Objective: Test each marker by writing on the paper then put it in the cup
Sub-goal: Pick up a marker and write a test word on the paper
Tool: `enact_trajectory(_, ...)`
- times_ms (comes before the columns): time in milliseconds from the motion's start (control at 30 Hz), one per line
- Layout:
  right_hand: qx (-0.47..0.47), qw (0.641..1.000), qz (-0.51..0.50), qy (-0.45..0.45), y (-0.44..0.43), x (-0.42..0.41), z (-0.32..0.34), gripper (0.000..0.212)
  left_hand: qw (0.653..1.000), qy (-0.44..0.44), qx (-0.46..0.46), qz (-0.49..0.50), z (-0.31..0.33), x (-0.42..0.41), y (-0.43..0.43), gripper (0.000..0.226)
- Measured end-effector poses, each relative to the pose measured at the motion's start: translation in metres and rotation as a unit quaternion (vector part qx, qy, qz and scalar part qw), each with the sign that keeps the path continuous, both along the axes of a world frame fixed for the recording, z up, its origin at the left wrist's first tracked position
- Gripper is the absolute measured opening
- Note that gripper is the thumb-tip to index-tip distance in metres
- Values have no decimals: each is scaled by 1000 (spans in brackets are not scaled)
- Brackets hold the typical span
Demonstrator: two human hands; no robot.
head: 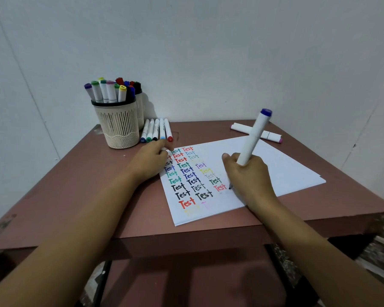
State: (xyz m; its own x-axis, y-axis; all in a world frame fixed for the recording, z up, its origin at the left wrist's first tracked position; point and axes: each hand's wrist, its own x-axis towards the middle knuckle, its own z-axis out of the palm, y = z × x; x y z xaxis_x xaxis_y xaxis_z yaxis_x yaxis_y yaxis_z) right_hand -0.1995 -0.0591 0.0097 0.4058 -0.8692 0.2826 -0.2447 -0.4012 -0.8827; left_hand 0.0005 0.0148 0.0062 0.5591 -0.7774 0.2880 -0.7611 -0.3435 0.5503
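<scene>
Table (pixel 75 191) reddish-brown, paper (pixel 275 165) atop; pale wall (pixel 208 52) behind.

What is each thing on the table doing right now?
blue marker, uncapped, tip on paper, gripped by right hand
paper, flat, partly filled with "Test" words
left hand, rests on paper's corner
cup, upright, holding markers
five markers, capped, lying beside cup

A blue-capped marker (pixel 252 140) in right hand (pixel 249 176), tip on paper (pixel 286 167); left hand (pixel 149 162) on it
</scene>
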Motion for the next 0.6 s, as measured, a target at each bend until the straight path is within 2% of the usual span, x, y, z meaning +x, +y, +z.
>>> enact_trajectory(233, 8, 999, 2, 37, 0, 2, 2, 40, 1000, -1, 2, -1, 1, -2, 1, 32)
enact_trajectory(400, 54, 998, -8, -17, -2, 1, 2, 39, 1000, 2, -2, -4, 1, -1, 1, 32)
enact_trajectory(500, 34, 999, 1, -2, -1, 1, 1, 41, 1000, 6, -7, -2, 2, -3, 1, 34)
enact_trajectory(600, 12, 1000, -4, 3, 0, 1, 1, 44, 999, 46, -24, 6, 1, -4, 2, 37)
